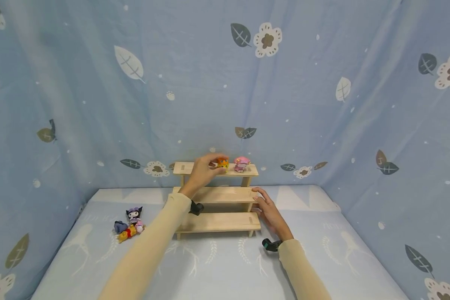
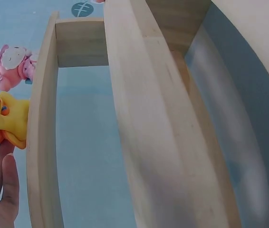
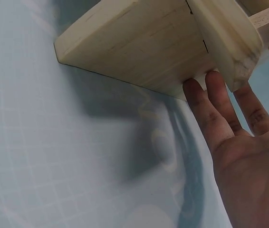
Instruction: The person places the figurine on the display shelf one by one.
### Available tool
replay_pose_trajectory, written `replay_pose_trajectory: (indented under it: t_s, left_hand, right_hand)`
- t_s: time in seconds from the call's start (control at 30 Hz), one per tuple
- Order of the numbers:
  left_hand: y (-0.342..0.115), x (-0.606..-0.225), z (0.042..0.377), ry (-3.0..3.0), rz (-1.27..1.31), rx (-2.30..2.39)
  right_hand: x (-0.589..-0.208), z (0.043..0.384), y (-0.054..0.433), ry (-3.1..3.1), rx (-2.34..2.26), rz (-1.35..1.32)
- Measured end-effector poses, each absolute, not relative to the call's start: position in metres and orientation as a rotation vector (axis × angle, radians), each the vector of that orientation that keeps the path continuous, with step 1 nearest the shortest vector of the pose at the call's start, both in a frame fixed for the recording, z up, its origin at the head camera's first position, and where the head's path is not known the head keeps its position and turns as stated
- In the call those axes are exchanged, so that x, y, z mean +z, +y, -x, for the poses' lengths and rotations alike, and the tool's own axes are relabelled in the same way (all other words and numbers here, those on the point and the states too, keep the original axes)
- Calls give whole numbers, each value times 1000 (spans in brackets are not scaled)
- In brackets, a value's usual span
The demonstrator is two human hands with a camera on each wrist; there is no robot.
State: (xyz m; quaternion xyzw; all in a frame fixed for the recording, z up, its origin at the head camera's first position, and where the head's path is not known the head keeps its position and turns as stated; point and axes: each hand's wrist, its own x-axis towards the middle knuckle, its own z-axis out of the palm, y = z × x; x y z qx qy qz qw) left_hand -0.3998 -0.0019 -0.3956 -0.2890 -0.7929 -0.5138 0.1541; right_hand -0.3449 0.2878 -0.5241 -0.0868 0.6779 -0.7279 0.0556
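A three-step wooden display stand [image 1: 217, 223] stands against the back curtain. My left hand [image 1: 202, 174] pinches a small orange-and-yellow figurine [image 1: 223, 163] at the top step; the left wrist view shows the yellow figurine [image 2: 14, 121] between thumb and fingers, close against the board's edge. Right of it on that step is a pink figurine [image 1: 241, 163]. My right hand [image 1: 271, 214] rests at the stand's right end, by the middle step. In the right wrist view, the right hand's fairly straight fingers [image 3: 210, 116] touch the wooden side; its thumb is hidden.
Several figurines lie grouped on the cloth left of the stand: a black-and-white one [image 1: 134, 214], a yellow bear in red [image 1: 127, 234], a blue one [image 1: 120, 227] and a pink one. Patterned blue curtains [image 1: 195, 91] enclose the back and sides.
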Motion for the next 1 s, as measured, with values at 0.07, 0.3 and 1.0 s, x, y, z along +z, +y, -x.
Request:
replay_pose_trajectory:
  t_s: [0.07, 0.3, 1.0]
  left_hand:
    - [-1, -395, 400, -2278, 816, -1478]
    - [-1, -395, 400, -2273, 831, -1492]
    - [-15, -394, 401, -2248, 888, -1381]
  right_hand:
    - [-523, 345, 287, 2067, -2198, 265]
    - [-520, 346, 286, 2071, -2188, 251]
    - [-522, 343, 285, 2072, -2192, 250]
